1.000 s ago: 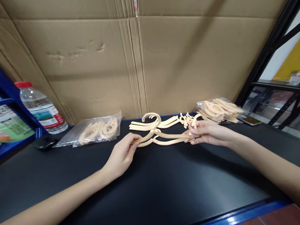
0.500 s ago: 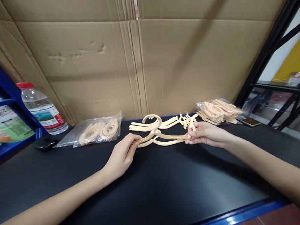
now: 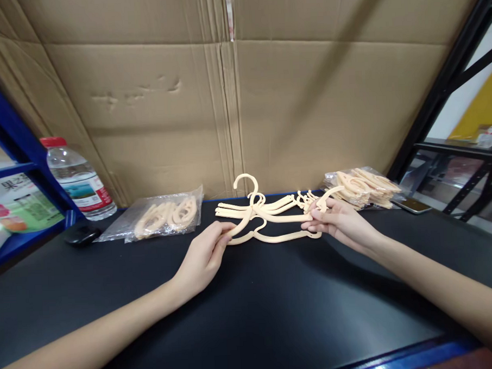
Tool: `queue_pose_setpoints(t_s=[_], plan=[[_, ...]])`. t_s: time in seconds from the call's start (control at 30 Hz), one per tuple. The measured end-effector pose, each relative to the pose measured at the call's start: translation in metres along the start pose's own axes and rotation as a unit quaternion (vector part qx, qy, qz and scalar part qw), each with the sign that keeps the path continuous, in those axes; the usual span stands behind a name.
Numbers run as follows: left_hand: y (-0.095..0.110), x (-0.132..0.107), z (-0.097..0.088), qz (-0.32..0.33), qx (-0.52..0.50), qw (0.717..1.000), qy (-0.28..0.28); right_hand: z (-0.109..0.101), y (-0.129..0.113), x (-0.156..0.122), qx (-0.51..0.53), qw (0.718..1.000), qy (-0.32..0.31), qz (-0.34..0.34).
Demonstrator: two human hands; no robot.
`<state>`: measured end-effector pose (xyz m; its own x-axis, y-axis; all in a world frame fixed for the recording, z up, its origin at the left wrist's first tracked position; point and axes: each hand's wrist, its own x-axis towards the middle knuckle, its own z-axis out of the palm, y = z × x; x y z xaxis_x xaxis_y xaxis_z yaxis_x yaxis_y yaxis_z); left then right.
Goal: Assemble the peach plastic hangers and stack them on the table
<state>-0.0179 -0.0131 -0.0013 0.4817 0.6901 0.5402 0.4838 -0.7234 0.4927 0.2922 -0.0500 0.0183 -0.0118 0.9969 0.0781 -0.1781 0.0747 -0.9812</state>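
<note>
While the left hand (image 3: 205,254) grips the hanger (image 3: 280,218), the right (image 3: 340,223) does too.

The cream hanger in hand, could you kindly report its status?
Left hand on cream hanger, left end. Right hand at its right end, curved piece also held. Another hanger close below in view.

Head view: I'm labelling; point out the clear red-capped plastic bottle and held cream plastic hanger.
Clear red-capped plastic bottle (image 3: 86,193): head view, its label.
Held cream plastic hanger (image 3: 282,218): head view, right bar.
</note>
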Motion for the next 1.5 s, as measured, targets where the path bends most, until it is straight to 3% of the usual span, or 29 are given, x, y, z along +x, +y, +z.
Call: queue_pose_setpoints(t_s=[0.17, 0.4, 0.53, 0.67, 0.8, 0.97, 1.2, 1.5], plan=[[0.000, 0.000, -0.001, -0.047, -0.040, 0.998, 0.005, -0.001, 0.001, 0.001, -0.005, 0.999, -0.045, -0.025], [0.005, 0.009, -0.021, -0.045, 0.037, 0.998, -0.023, -0.022, -0.003, 0.013, 0.027, 0.998, -0.014, -0.048], [0.005, 0.015, -0.037, -0.011, 0.092, 0.994, -0.056, -0.040, -0.014, 0.016, -0.107, 0.993, -0.035, -0.038], [0.006, 0.017, -0.044, 0.029, 0.147, 0.981, -0.127, -0.057, -0.026, 0.017, -0.283, 0.952, -0.118, -0.014], [0.007, 0.015, -0.042, 0.066, 0.190, 0.964, -0.172, -0.064, -0.031, 0.018, -0.397, 0.891, -0.222, -0.013], [0.005, 0.012, -0.039, 0.116, 0.234, 0.945, -0.198, -0.060, -0.030, 0.018, -0.514, 0.820, -0.243, -0.065], [0.001, 0.010, -0.036, 0.123, 0.253, 0.937, -0.207, -0.058, -0.023, 0.017, -0.557, 0.792, -0.239, -0.076], [-0.003, 0.010, -0.041, 0.107, 0.253, 0.942, -0.193, -0.048, -0.023, 0.011, -0.569, 0.790, -0.214, -0.079]])
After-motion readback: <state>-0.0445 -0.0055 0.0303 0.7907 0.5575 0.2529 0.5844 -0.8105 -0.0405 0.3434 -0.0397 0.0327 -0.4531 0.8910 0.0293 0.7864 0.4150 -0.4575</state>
